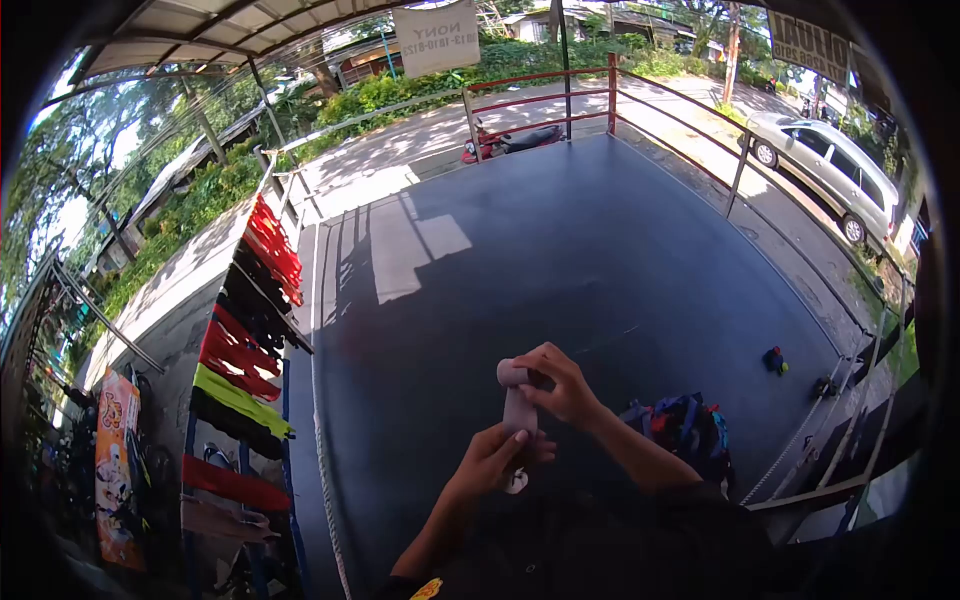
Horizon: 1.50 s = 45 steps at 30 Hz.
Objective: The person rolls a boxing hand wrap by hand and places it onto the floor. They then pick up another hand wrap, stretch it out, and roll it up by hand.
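Observation:
A pale pinkish-grey cloth wrap, partly rolled, is stretched between my hands in front of my body; it looks like a boxing hand wrap (520,410). My right hand (565,388) is closed on the rolled end at the top, fingers and thumb around its side. Lower down, my left hand (490,462) pinches the flat strip with the thumb across it. Just below the left fingers hangs a small whitish end (517,482), too small to make out clearly.
Under me lies the dark mat (470,300) of a roped ring. Bags (690,425) lie to the right, small gear (775,360) farther right. Coloured cloths hang on a rack (240,390) at left. Beyond the ropes are a red motorbike (510,140) and a silver car (825,165).

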Tool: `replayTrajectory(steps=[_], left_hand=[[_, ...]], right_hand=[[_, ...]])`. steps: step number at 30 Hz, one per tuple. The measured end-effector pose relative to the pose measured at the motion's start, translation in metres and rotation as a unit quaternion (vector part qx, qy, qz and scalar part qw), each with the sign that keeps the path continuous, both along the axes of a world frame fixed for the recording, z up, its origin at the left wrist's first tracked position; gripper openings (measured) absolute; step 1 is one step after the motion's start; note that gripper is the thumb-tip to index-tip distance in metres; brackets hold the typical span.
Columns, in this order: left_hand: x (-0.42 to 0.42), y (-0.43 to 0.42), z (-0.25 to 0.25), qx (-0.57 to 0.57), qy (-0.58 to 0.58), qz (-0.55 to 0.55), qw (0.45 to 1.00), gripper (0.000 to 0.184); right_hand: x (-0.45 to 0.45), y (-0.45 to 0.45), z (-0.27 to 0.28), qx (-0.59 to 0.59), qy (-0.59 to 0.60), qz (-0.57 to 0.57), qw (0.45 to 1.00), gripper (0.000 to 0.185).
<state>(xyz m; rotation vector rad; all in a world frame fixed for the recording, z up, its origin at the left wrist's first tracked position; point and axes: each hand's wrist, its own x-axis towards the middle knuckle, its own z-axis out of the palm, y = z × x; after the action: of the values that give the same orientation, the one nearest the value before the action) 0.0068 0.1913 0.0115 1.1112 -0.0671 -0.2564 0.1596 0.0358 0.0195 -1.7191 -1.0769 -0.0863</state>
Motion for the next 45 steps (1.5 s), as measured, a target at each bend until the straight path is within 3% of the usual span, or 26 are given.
replayTrajectory(steps=[5,7,8,11,12,14,16,17,18,19,22,23,24,25,27,28,29,31,32,33,35,36,37,39,40,45], left_hand=[[0.009,0.002,-0.008,-0.029,0.002,0.009,1.000,0.038],[0.008,0.001,-0.007,-0.019,0.027,-0.004,0.999,0.041],[0.009,0.000,-0.006,-0.019,0.029,-0.008,0.999,0.041],[0.014,-0.002,-0.005,-0.083,0.073,-0.027,0.994,0.044],[0.018,-0.002,-0.007,-0.100,0.062,-0.047,0.992,0.050],[0.020,-0.001,-0.008,-0.111,0.058,-0.072,0.990,0.056],[0.019,-0.003,0.003,-0.212,-0.012,-0.115,0.970,0.077],[0.020,0.001,0.002,-0.199,-0.026,-0.110,0.974,0.092],[0.020,0.002,0.007,-0.217,-0.040,-0.074,0.973,0.091],[0.021,0.002,0.013,-0.236,-0.056,-0.037,0.969,0.090],[0.040,0.011,0.003,-0.291,-0.022,0.040,0.956,0.078],[0.047,0.011,-0.014,-0.348,0.026,0.012,0.937,0.075],[0.056,0.011,-0.032,-0.402,0.072,-0.016,0.913,0.072],[0.057,0.002,-0.042,-0.381,0.087,-0.045,0.919,0.070],[0.055,-0.015,-0.068,-0.181,0.209,-0.030,0.960,0.070],[0.068,-0.013,-0.110,-0.152,0.090,-0.203,0.963,0.061],[0.067,-0.021,-0.109,-0.150,0.093,-0.206,0.963,0.061],[0.064,-0.042,-0.090,0.138,-0.081,-0.134,0.978,0.065],[0.056,-0.047,-0.055,0.046,-0.092,-0.108,0.989,0.075],[0.057,-0.052,-0.043,0.049,-0.088,-0.114,0.988,0.075],[0.056,-0.063,-0.026,0.093,-0.276,-0.070,0.954,0.084],[0.047,-0.072,0.000,0.127,-0.256,-0.080,0.955,0.071],[0.048,-0.073,-0.002,0.126,-0.252,-0.079,0.956,0.071],[0.052,-0.077,0.000,0.271,-0.253,-0.091,0.924,0.056],[0.048,-0.086,0.007,0.251,-0.233,-0.034,0.939,0.042],[0.045,-0.115,0.035,0.310,-0.330,0.122,0.883,0.041]], right_hand=[[-0.005,-0.019,-0.042,-0.002,0.118,0.046,0.992,0.056],[-0.020,-0.023,-0.040,0.071,0.209,0.095,0.971,0.050],[-0.023,-0.026,-0.037,0.002,0.144,0.083,0.986,0.049],[-0.026,-0.028,-0.066,-0.017,0.032,0.071,0.997,0.052],[-0.032,-0.027,-0.063,0.000,0.081,0.060,0.995,0.053],[-0.036,-0.032,-0.054,0.008,0.042,0.028,0.999,0.049],[-0.042,-0.038,-0.032,0.005,-0.003,-0.028,1.000,0.037],[-0.039,-0.046,-0.038,-0.003,0.045,0.011,0.999,0.040],[-0.038,-0.053,-0.045,-0.011,0.095,0.049,0.994,0.044],[-0.052,-0.058,-0.020,-0.037,0.236,0.042,0.970,0.040],[-0.071,-0.075,0.011,-0.032,0.282,0.054,0.957,0.043],[-0.076,-0.076,0.016,0.015,0.301,0.044,0.952,0.060],[-0.081,-0.077,0.025,0.013,0.300,0.040,0.953,0.060],[-0.084,-0.077,0.035,0.078,0.340,0.050,0.936,0.068],[-0.086,-0.084,0.040,0.156,0.382,0.056,0.909,0.082],[-0.087,-0.087,0.040,0.158,0.383,0.053,0.908,0.082],[-0.089,-0.091,0.041,0.159,0.374,0.039,0.913,0.081],[-0.091,-0.099,0.040,0.165,0.365,0.020,0.916,0.081],[-0.092,-0.104,0.037,0.168,0.359,0.011,0.918,0.080],[-0.094,-0.108,0.035,0.170,0.354,0.002,0.919,0.079],[-0.096,-0.117,0.032,0.176,0.352,-0.007,0.920,0.078],[-0.098,-0.121,0.031,0.175,0.344,-0.011,0.922,0.077],[-0.101,-0.126,0.032,0.174,0.348,-0.010,0.921,0.077],[-0.104,-0.135,0.036,0.178,0.356,-0.013,0.917,0.074],[-0.105,-0.142,0.035,0.175,0.356,-0.012,0.918,0.074],[-0.102,-0.174,0.020,0.130,0.361,-0.080,0.920,0.058]])
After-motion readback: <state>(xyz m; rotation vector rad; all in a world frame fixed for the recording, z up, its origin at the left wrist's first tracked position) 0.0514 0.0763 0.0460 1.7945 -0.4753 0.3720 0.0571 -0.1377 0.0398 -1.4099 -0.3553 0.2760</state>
